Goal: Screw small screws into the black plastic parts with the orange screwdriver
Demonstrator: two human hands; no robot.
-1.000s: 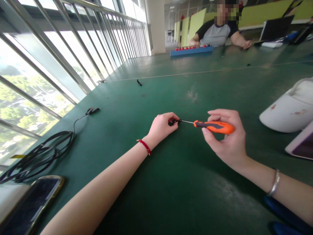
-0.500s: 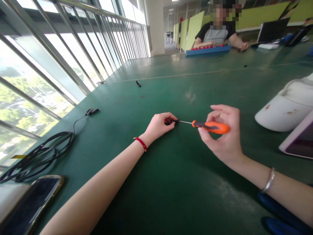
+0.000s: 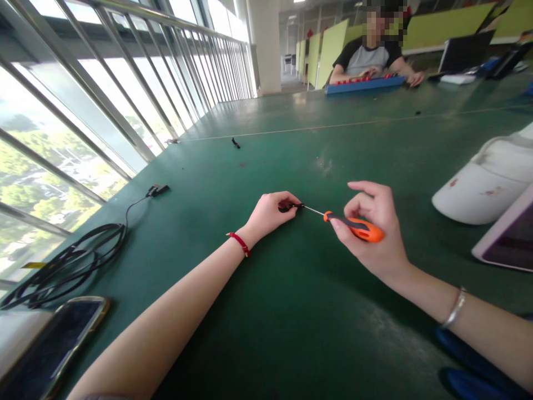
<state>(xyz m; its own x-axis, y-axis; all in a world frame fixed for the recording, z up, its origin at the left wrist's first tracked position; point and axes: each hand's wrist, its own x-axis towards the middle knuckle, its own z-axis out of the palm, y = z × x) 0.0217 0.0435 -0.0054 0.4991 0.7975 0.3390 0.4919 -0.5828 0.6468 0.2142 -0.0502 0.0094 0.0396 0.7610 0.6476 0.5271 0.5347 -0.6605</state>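
Note:
Between the thumb and fingers of my left hand (image 3: pixel 270 215) is a small black part (image 3: pixel 287 208), mostly covered by the fingers. A screwdriver (image 3: pixel 357 226) with an orange and dark grey handle rests in my right hand (image 3: pixel 377 233), its handle against the thumb and palm while the index finger is raised off it. The thin metal shaft points left, and its tip meets the black part at my left fingertips. Whether the tip sits in a screw is too small to tell.
A phone (image 3: pixel 54 344) and a coiled black cable (image 3: pixel 75 261) lie at left. At right stand a white container (image 3: pixel 483 189) and a tablet-like device (image 3: pixel 508 239). Across the green table (image 3: pixel 258 311), a person sits behind a blue tray (image 3: pixel 366 84). A small black piece (image 3: pixel 235 143) lies farther back.
My right hand has shifted slightly left, and the screwdriver's handle end has dipped, tilting the shaft more. The left hand stays nearly still. The far blue tray has slid right.

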